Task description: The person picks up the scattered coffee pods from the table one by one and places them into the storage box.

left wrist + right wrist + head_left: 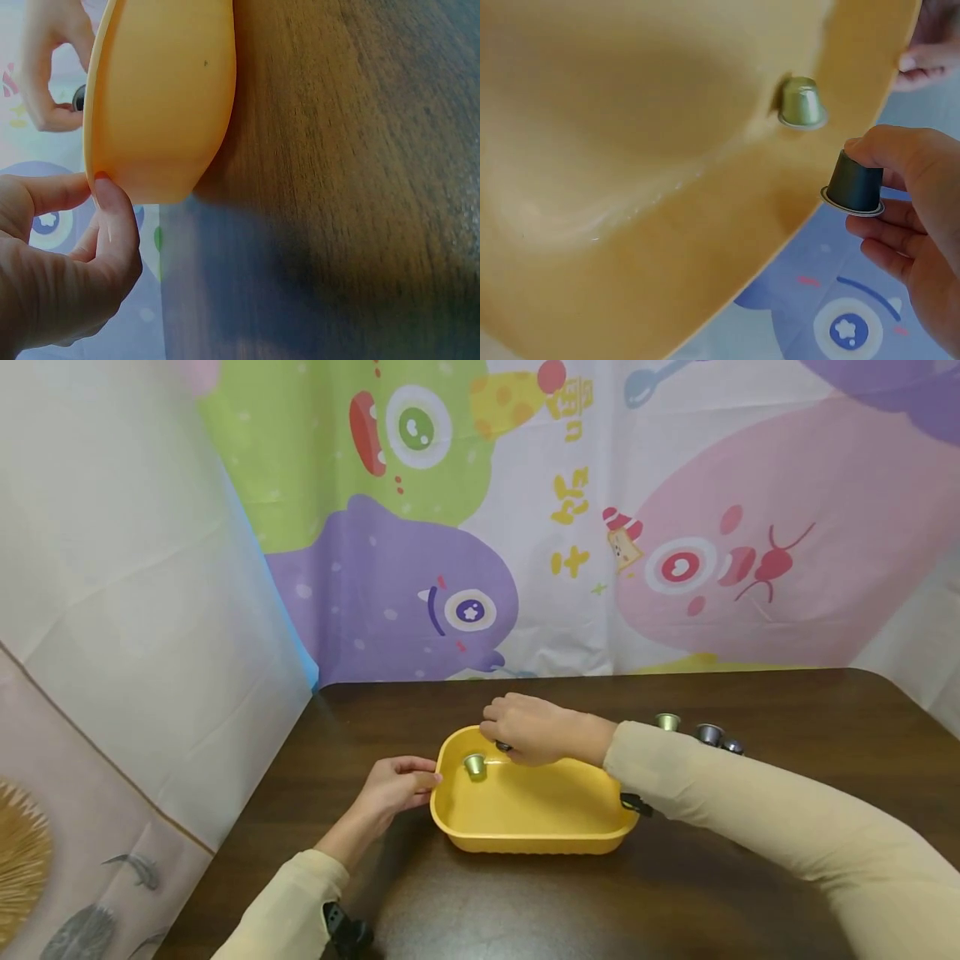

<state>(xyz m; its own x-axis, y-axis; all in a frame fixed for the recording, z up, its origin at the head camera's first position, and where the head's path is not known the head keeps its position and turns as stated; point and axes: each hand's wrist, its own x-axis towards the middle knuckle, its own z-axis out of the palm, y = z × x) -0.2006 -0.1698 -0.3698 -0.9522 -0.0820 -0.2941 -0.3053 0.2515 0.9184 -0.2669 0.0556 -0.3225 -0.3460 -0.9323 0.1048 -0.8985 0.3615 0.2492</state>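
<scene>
A yellow plastic tub (540, 806) stands on the dark wooden table. My left hand (393, 789) pinches its left rim between thumb and fingers, as the left wrist view shows up close. Over the tub's far side, my right hand (534, 729) holds a dark coffee capsule (856, 182) between thumb and fingers, its flanged end downward in the right wrist view. Inside the tub, toward its left end, lies a light green coffee capsule (475, 767), apart from both hands.
Beyond my right forearm, another green capsule (667, 722) and a dark capsule (709, 733) stand on the table, with a further dark one (732, 747) partly hidden by the sleeve. A cartoon-printed curtain (570, 610) hangs behind the table's far edge.
</scene>
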